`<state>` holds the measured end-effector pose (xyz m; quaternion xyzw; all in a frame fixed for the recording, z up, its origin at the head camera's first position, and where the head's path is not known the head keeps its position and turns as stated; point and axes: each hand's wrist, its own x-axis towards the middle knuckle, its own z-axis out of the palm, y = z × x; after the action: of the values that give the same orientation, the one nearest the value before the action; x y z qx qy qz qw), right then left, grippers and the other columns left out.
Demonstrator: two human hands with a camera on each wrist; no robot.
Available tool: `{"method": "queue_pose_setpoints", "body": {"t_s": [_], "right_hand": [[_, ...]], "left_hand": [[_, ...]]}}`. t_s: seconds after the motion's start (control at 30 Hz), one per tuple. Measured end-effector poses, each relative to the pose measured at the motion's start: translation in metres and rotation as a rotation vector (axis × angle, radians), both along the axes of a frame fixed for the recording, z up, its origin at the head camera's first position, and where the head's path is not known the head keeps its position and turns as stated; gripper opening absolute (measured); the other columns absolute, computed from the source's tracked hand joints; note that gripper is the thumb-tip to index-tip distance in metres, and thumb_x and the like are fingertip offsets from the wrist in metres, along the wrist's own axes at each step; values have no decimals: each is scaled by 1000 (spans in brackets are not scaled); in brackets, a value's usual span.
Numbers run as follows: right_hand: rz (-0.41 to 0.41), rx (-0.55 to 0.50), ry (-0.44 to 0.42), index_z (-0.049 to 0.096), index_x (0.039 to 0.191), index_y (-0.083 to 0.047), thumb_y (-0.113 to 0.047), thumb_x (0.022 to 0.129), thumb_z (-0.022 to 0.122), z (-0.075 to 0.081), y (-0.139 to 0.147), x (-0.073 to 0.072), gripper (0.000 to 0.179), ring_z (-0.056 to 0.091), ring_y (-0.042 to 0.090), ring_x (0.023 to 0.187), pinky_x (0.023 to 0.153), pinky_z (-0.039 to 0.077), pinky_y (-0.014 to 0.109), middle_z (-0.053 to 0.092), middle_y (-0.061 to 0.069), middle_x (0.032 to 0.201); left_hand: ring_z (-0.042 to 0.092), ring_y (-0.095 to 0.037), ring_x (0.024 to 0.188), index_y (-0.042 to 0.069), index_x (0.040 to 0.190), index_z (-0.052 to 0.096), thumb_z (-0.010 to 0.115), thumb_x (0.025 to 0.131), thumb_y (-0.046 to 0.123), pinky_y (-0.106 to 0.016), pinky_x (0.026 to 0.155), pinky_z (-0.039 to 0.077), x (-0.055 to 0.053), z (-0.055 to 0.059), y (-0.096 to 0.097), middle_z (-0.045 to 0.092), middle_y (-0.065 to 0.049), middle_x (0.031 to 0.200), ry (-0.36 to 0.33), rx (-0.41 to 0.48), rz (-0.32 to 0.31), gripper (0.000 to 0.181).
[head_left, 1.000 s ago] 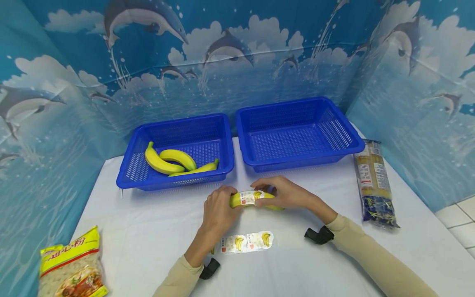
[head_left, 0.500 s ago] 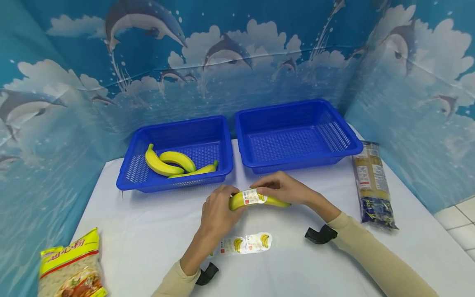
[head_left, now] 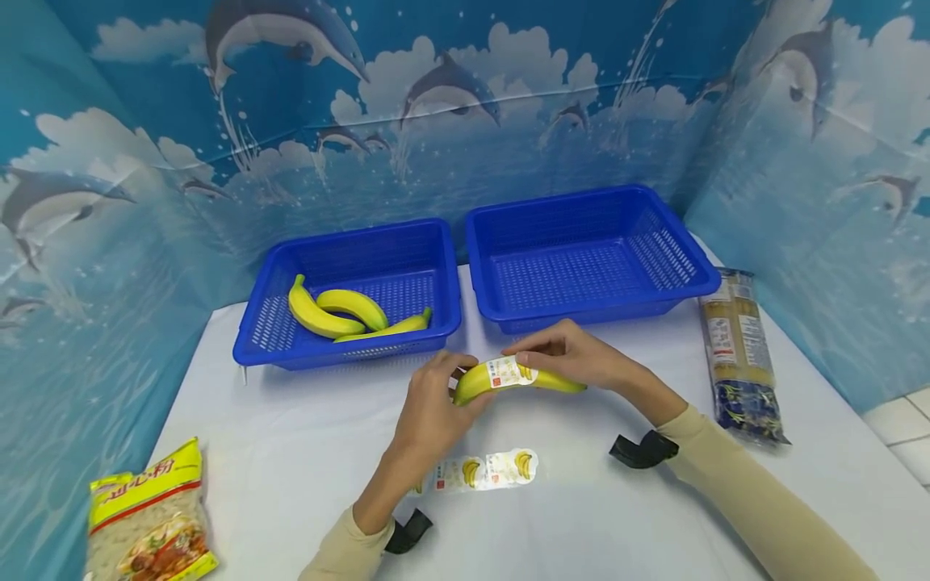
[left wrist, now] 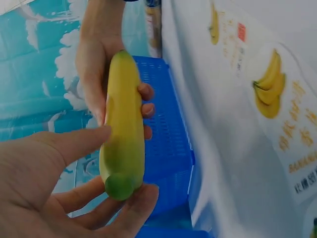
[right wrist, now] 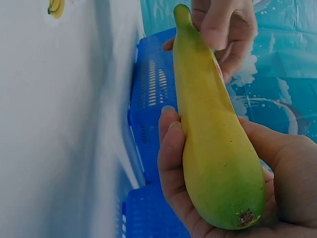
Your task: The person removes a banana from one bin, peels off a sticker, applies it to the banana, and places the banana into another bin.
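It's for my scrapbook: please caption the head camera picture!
Fingers hold a stickered banana; three bananas lie in the left blue basket.

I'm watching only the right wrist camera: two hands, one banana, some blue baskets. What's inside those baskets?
Observer: In the head view, the left basket holds three bananas.
Visitor: And what's stuck to the far side of the held banana?
Observer: From above it's clear: a white label with a yellow banana picture printed on it.
Visitor: There's a print in my top corner too. What's that?
Observer: The head view shows several loose labels lying in a row on the white table.
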<state>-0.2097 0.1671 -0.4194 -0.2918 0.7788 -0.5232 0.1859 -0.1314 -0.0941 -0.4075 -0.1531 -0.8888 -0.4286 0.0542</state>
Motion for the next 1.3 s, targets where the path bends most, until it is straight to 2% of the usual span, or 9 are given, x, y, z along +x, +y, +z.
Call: {"method": "queue_pose_setpoints", "body": {"t_s": [0.2,0.27,0.43,0.53,0.77,0.93,1.07,1.2,1.3], "right_hand": [[0,2,9,75,133,-1,-9,110,62,8,18,-2,28,67,18,88,76,58,24,77,15,125],[-3,17,17,76,132,-1,-9,110,62,13,27,-1,27,66,19,89,75,58,23,77,15,124],[12,46,36,75,133,0,-11,111,61,26,48,4,28,65,20,89,73,57,23,78,13,119],[31,30,48,74,133,1,-9,111,60,32,57,5,29,65,19,86,72,57,24,79,11,115],[33,7,75,76,133,-2,-8,111,60,41,68,1,28,67,21,83,69,58,26,80,8,110],[48,-9,90,75,135,-2,-7,111,58,47,74,-1,29,67,23,84,70,59,26,80,9,113],[0,22,79,75,135,-4,-10,111,60,56,75,-4,29,66,24,82,67,57,27,81,8,114],[-49,68,51,76,134,-6,-15,111,63,65,73,-10,29,64,25,80,65,54,27,81,7,115],[-60,88,34,76,135,-7,-17,111,63,70,72,-15,29,64,25,82,66,53,27,80,8,117]], "left_hand": [[72,-29,119,6,127,75,83,98,25,-39,93,64,-13,0,-10,74,-10,129,-239,351,-36,36],[70,-32,125,3,129,73,74,105,26,-42,97,63,-18,-2,-8,73,-13,133,-302,449,-53,34],[61,-46,137,-11,131,64,52,116,27,-48,105,59,-26,-8,5,65,-27,142,-398,651,-63,42],[58,-48,139,-12,134,61,47,118,27,-46,106,58,-29,-11,16,61,-31,146,-430,742,-17,44],[48,-40,150,-9,150,51,53,115,19,-44,115,52,-38,-13,40,49,-27,159,-518,899,161,45],[41,-36,154,-9,159,41,54,114,19,-41,121,46,-43,-12,53,42,-24,163,-562,979,195,54],[35,-33,158,-7,165,31,55,114,21,-41,125,41,-48,-11,63,36,-22,169,-569,1018,204,63],[28,-32,162,-7,167,22,56,113,19,-43,128,36,-55,-11,71,27,-21,175,-543,1077,212,69],[30,-33,161,-9,166,22,56,113,15,-45,128,35,-59,-11,75,27,-23,174,-512,1114,236,68]]}}
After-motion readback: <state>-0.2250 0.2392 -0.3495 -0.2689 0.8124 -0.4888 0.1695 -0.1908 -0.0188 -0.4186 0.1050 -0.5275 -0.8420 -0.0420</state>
